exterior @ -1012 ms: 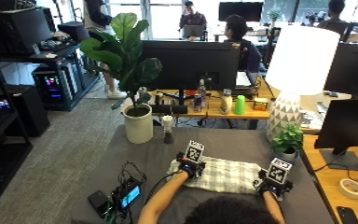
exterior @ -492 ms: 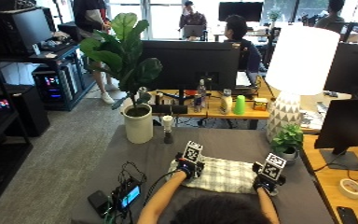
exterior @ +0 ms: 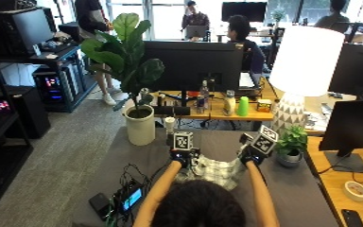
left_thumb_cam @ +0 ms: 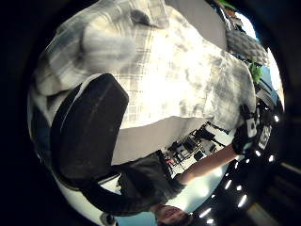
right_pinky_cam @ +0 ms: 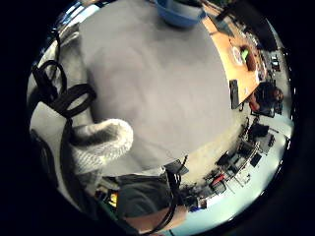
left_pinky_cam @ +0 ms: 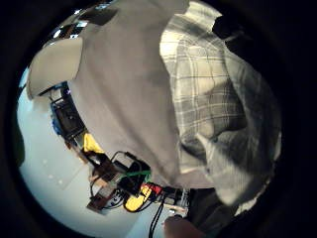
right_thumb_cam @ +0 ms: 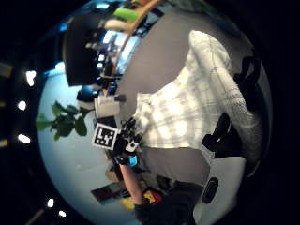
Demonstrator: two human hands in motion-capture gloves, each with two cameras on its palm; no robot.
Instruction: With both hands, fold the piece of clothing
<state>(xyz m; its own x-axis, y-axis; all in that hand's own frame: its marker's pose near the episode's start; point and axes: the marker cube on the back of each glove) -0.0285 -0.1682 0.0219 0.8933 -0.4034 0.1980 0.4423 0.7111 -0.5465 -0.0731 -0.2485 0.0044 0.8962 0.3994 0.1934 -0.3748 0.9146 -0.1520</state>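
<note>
A white and grey plaid piece of clothing (exterior: 218,170) lies bunched on the grey table (exterior: 295,198), just beyond the person's head. My left hand (exterior: 183,156) grips its left far edge. My right hand (exterior: 252,153) grips its right far edge. In the left thumb side palm view the thumb (left_thumb_cam: 89,136) lies over the plaid clothing (left_thumb_cam: 178,84), and the right hand (left_thumb_cam: 249,132) shows at its other end. The right thumb side palm view shows the clothing (right_thumb_cam: 187,108) stretched towards the left hand (right_thumb_cam: 124,140). A fold of cloth (right_pinky_cam: 98,142) sits close to the right palm.
A small potted plant (exterior: 291,142) stands on the table right of my right hand. A white planter with a tall leafy plant (exterior: 139,125) is at the far left corner. A device with cables (exterior: 128,198) lies near left. A lamp (exterior: 298,61) and monitors stand behind.
Both hands have moved away from the person with the clothing's edge. The right hand has also come in towards the left, and the clothing looks more bunched.
</note>
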